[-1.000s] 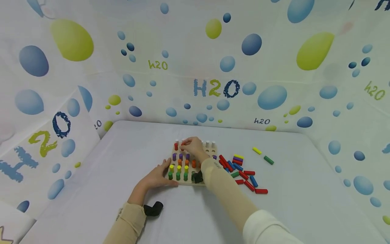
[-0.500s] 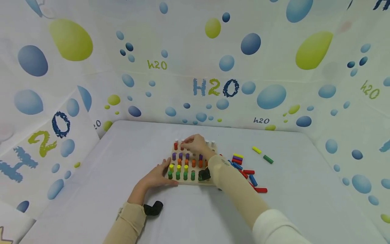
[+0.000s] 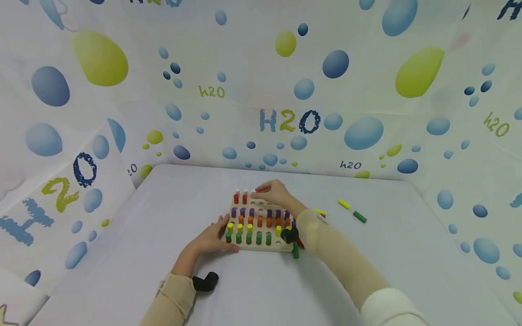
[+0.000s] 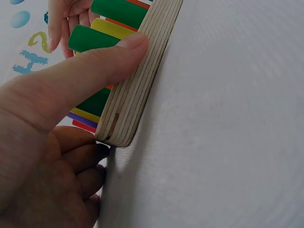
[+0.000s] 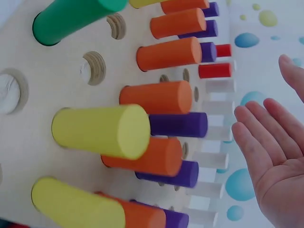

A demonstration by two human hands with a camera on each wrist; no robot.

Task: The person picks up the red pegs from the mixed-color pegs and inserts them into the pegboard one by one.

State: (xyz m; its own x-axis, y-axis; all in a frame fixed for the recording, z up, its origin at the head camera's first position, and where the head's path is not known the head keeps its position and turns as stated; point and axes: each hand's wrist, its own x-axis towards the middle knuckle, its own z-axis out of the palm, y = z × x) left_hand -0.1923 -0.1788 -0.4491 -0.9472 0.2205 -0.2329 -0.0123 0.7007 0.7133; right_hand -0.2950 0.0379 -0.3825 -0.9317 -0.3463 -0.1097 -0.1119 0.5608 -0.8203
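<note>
Tan sleeves (image 3: 169,299), marked with small lettering too tiny to read, reach in from the bottom of the frame over a worktop (image 3: 134,253) draped in smooth white cloth. At lower center, the left hand (image 3: 210,235) grips the near left corner of a wooden pegboard (image 3: 261,248), its thumb along the layered plywood edge. A loose green peg (image 3: 296,251) lies by the board's near right corner. The board sits at center, pale and drilled with round holes, its matte cylinders upright in color rows: green pegs (image 3: 248,238) nearest, then yellow pegs (image 3: 239,228), orange pegs (image 3: 259,221), purple pegs (image 3: 251,212), two red pegs (image 3: 244,199) at left and white pegs (image 3: 245,192) at the far edge. Above the far rows, the right hand (image 3: 277,192) holds nothing, its fingers extended. Right of center, a yellow peg (image 3: 344,204) and another green peg (image 3: 360,217) lie apart on the cloth. Behind, a white backdrop (image 3: 261,59) with blue and lime bubbles wraps three sides, reading "H2O" large at upper center, with smaller "h2O" lettering around it.
</note>
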